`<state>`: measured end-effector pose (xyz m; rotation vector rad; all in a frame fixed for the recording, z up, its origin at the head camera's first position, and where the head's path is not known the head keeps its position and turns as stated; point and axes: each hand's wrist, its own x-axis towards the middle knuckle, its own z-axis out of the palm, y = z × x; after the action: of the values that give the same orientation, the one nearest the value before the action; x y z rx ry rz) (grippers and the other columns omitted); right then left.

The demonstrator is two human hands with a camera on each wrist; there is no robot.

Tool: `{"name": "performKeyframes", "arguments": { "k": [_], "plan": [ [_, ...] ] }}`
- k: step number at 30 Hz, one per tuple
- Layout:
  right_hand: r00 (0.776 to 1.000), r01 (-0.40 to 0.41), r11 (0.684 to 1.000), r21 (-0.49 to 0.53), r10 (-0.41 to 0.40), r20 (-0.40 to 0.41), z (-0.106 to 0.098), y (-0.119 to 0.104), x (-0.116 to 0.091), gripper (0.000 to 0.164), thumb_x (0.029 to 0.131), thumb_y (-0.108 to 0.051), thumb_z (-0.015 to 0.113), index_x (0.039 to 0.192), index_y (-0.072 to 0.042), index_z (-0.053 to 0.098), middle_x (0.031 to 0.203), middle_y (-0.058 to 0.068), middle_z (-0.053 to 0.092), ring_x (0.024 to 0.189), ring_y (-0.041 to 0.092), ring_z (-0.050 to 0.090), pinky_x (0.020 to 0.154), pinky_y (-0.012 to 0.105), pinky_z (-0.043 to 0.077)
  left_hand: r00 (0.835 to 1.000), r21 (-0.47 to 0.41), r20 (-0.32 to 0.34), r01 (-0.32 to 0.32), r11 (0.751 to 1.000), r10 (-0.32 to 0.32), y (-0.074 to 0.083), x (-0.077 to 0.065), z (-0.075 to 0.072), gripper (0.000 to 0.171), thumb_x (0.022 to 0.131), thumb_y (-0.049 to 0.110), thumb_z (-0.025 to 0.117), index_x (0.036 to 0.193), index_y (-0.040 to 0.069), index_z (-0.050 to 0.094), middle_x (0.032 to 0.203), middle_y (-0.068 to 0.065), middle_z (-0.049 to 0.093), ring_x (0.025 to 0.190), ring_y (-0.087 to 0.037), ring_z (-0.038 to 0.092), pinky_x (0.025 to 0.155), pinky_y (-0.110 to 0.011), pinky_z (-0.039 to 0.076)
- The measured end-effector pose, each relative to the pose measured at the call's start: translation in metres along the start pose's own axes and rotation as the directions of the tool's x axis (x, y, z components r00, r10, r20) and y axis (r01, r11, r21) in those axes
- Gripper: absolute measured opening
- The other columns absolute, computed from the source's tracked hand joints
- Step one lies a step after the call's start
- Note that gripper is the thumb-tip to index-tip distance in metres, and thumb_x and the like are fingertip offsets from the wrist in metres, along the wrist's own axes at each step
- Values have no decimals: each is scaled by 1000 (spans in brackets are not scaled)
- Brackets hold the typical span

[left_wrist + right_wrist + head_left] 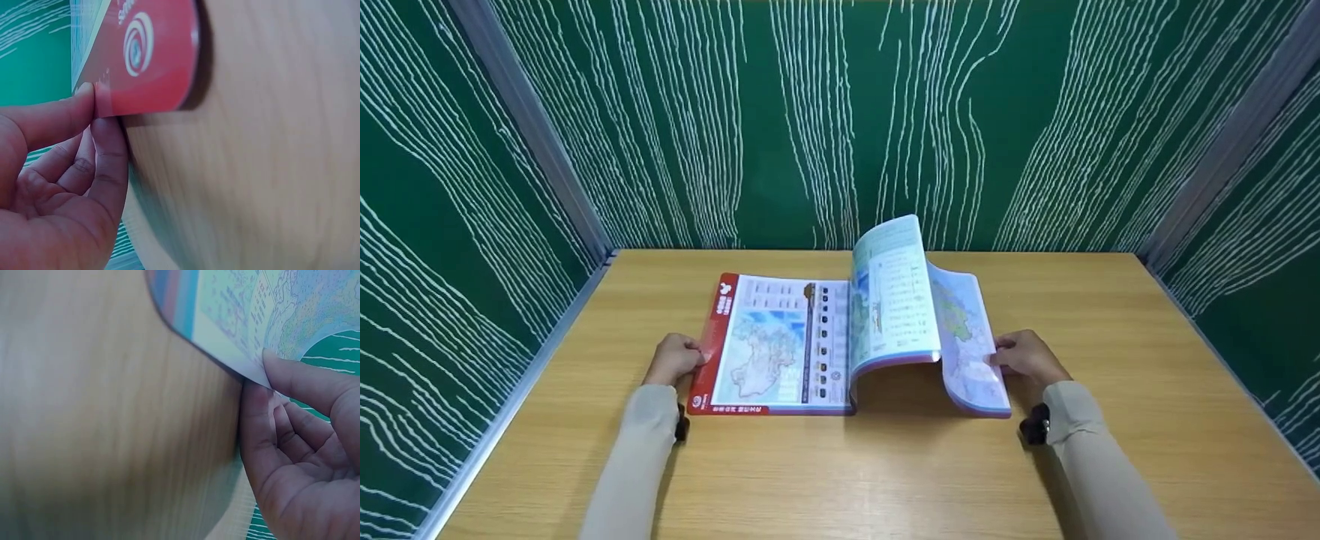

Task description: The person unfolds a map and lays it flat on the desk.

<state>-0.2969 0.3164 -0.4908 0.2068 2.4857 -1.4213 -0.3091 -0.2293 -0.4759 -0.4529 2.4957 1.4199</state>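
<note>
An open map booklet (769, 352) with a red left border spreads over the middle of the table. My left hand (675, 358) pinches its red left edge between thumb and forefinger; in the left wrist view the red corner (163, 84) shows a white spiral logo. At the opposite side my right hand (1030, 355) pinches the outer edge of the right-hand map page (971, 337), thumb on top. That page bends in a curve, its map print (236, 309) filling the top of the right wrist view. Between the two sides, a group of pages (896, 292) stands up and arches over to the right.
The wooden table (855, 480) extends around the booklet on every side. Green panels with white wavy lines (795, 135) rise behind it and at both sides, joined by grey metal posts (536, 120). Dark wrist cameras (1035, 425) sit at both cuffs.
</note>
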Motion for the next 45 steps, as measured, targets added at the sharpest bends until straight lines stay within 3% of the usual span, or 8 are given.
{"name": "performKeyframes", "arguments": {
  "k": [8, 15, 23, 30, 37, 40, 45],
  "plan": [
    [1000, -15, 999, -28, 14, -5, -9, 6, -3, 45, 88, -6, 64, 127, 14, 53, 107, 18, 67, 81, 11, 63, 72, 25, 55, 1000, -6, -2, -4, 1000, 4, -1, 0, -5, 35, 89, 0, 56, 122, -10, 57, 120, -28, 61, 101, -37, 66, 84, -47, 56],
    [1000, -10, 992, -128, 8, -16, -15, 6, -7, 50, 88, -11, 64, 129, 14, 51, 114, 23, 65, 82, 10, 63, 75, 26, 54, 998, 16, -34, -43, 999, 44, -6, 4, -6, 29, 84, -3, 57, 111, -12, 62, 108, -28, 66, 78, -24, 66, 72, -40, 59],
    [999, -44, 993, -108, 41, -27, -18, 7, -7, 50, 88, -11, 64, 131, 12, 51, 116, 21, 65, 88, 14, 62, 83, 31, 52, 999, 12, -37, -2, 1000, 2, -6, 1, -12, 36, 88, 1, 55, 122, -9, 59, 121, -30, 60, 96, -34, 66, 83, -48, 56],
    [999, -40, 989, -140, 37, -23, -19, 8, -5, 51, 88, -12, 64, 131, 12, 51, 115, 20, 65, 87, 14, 61, 84, 32, 50, 999, 15, -42, 28, 1000, -27, -10, 3, -18, 35, 91, 4, 54, 124, -8, 58, 121, -29, 60, 98, -36, 66, 83, -49, 56],
    [999, -42, 988, -148, 39, -22, -24, 11, -6, 52, 88, -13, 64, 132, 10, 51, 120, 23, 62, 96, 23, 58, 99, 48, 42, 999, 7, -26, 39, 999, -39, -14, 5, -22, 40, 92, 4, 52, 131, -9, 52, 127, -31, 56, 109, -42, 62, 86, -50, 55],
    [1000, -21, 987, -159, 19, -14, -27, 13, -7, 52, 88, -13, 64, 132, 12, 50, 122, 27, 61, 98, 24, 61, 98, 47, 46, 999, 31, -49, 9, 999, -8, -14, 4, -22, 38, 90, 3, 54, 125, -10, 56, 119, -30, 60, 98, -36, 66, 78, -43, 58],
    [1000, 11, 982, -191, -15, -18, -30, 15, -9, 52, 88, -12, 64, 129, 17, 49, 122, 32, 59, 94, 20, 66, 82, 35, 56, 994, 77, -100, -44, 996, 52, -14, 3, -22, 27, 84, -2, 55, 107, -11, 65, 97, -23, 66, 75, -21, 63, 62, -31, 54]
  ]
}}
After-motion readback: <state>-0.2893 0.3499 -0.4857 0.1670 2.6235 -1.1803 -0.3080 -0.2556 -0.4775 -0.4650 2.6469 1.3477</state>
